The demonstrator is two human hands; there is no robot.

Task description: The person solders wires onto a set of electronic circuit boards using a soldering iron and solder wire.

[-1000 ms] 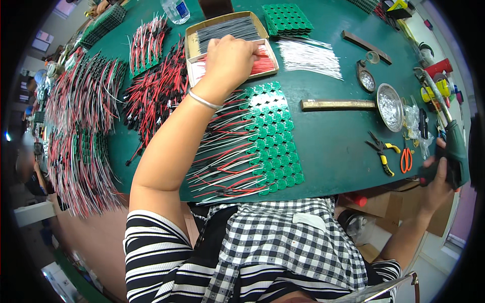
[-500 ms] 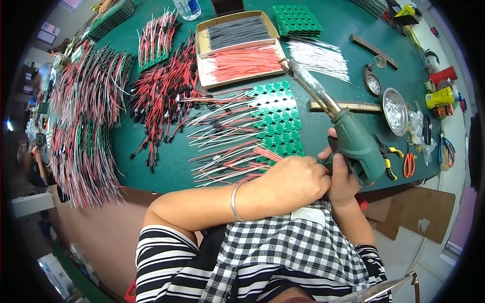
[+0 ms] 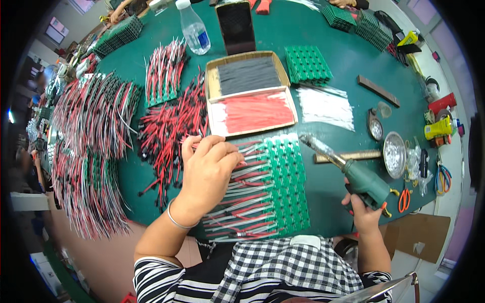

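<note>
My right hand point(image 3: 365, 212) is wrapped round the green grip of a soldering gun point(image 3: 368, 184), whose long metal barrel points up and left, over the table by the circuit boards. My left hand point(image 3: 209, 174) is above the wire ends, with fingers bent; the pinkish-red ends of a few thin tubes show at its fingertips. Beneath and beside it lies a panel of round green circuit boards point(image 3: 288, 187); red and white wires point(image 3: 242, 214) run left from it. A heap of red and black wires with plugs point(image 3: 169, 131) lies left of the hand.
A divided cardboard box point(image 3: 214, 129) holds black and red tubes. White wires point(image 3: 326, 108), stacked green boards point(image 3: 308, 65), a bottle point(image 3: 194, 30) and an upright phone point(image 3: 235, 28) stand around it. Wired boards point(image 3: 91, 151) pile up left; a metal bowl point(image 3: 394, 154) and orange-handled scissors point(image 3: 404, 200) lie right.
My left hand has moved from beside the right hand, forward and left over the wires. The right hand has moved right with the soldering gun, its barrel tilting lower. The view has shifted.
</note>
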